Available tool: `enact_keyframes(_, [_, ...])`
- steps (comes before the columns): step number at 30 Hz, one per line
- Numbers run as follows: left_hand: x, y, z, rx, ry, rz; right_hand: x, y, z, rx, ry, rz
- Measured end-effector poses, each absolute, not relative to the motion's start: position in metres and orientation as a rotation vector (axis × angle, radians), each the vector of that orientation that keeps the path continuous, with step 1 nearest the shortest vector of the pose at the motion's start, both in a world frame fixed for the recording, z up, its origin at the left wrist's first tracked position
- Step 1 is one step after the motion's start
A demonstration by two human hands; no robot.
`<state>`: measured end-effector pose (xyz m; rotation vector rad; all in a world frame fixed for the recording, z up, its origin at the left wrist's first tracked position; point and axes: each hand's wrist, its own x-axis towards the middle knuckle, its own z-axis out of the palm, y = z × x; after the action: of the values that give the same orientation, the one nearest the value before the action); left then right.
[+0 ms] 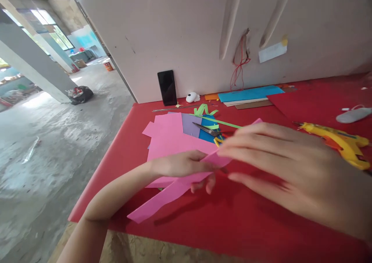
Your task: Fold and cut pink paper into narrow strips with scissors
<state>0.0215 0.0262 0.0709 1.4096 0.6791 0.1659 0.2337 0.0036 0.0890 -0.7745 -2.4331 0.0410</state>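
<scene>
A long pink paper strip (162, 199) runs from the lower left up toward the middle of the red table cover (232, 224). My left hand (181, 166) pinches the strip near its middle, thumb on top. My right hand (285, 166) is close to the camera and holds the strip's upper end with its fingertips. Behind both hands lies a pile of pink paper sheets (168, 137) with purple and blue sheets beside it. Scissors (210, 130) with yellow handles rest on the blue sheet.
A yellow glue gun (340, 143) lies at the right. Green paper strips (207, 114), a black phone (167, 87) leaning on the wall, a small white object (192, 97) and stacked coloured sheets (250, 94) sit at the back. Concrete floor drops off at the left.
</scene>
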Motion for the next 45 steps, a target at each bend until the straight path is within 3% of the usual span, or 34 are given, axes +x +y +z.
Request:
enact_keyframes(6, [0.021,0.025,0.065,1.396,0.722,0.075,0.248,0.034,0.085,-0.855,-2.596,0.212])
enact_keyframes(12, [-0.006,0.048,0.079,1.588,0.879,0.062,0.319,0.076,0.089,-1.183,-2.338,-0.117])
enact_keyframes(17, [-0.015,0.053,0.093,1.599,1.030,0.280,0.356,0.097,0.084,-1.260,-2.355,-0.237])
enact_keyframes(20, [-0.010,0.048,0.095,1.642,1.082,0.377,0.342,0.090,0.085,-1.255,-2.351,-0.232])
enact_keyframes(27, [0.010,0.024,0.083,2.057,1.091,0.454,0.242,0.027,0.093,-0.999,-2.308,0.221])
enact_keyframes(33, [0.022,0.003,0.083,2.369,1.021,0.549,0.210,0.006,0.086,-0.904,-2.166,0.299])
enact_keyframes(45, [0.024,-0.001,0.080,2.405,0.931,0.713,0.207,0.006,0.084,-0.940,-2.130,0.294])
